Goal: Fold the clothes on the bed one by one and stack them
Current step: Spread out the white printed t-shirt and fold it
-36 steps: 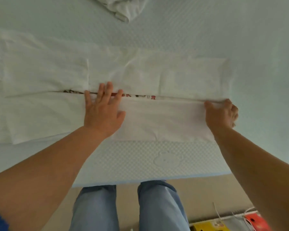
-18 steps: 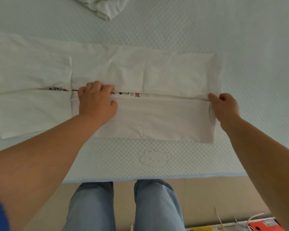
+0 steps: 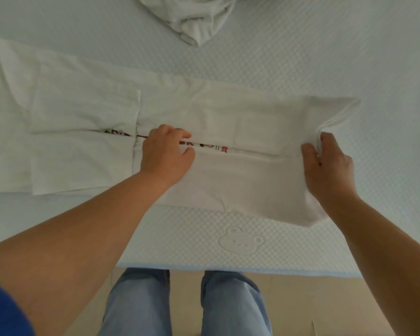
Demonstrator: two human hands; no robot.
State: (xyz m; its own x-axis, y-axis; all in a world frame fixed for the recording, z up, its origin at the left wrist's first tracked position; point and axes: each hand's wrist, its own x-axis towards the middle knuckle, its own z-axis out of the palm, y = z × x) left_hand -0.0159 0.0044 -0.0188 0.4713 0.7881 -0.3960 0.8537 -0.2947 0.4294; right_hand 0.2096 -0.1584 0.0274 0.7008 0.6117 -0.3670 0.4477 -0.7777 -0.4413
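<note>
Folding of one white shirt (image 3: 228, 117) was under way on the bed (image 3: 301, 57), with the long sides already turned in to meet along a centre seam where a strip of red-and-black print showed. The left hand (image 3: 166, 156) lay on that seam near the shirt's middle, fingers curled down onto the cloth; whether it pinched the fabric or merely pressed it could not be told from this angle. The right hand (image 3: 327, 166) grasped the bunched right-hand end of the shirt between thumb and fingers and had that end raised off the bed. Beyond the shirt, at the far edge of view, a crumpled white garment (image 3: 192, 18) waited unfolded. No finished stack was visible.

The step in hand appeared to be the crosswise fold. The next move would call for the raised end to travel leftward over the left hand's position, edges kept aligned with the seam, with the left hand acting as the crease line and then withdrawing.
</note>
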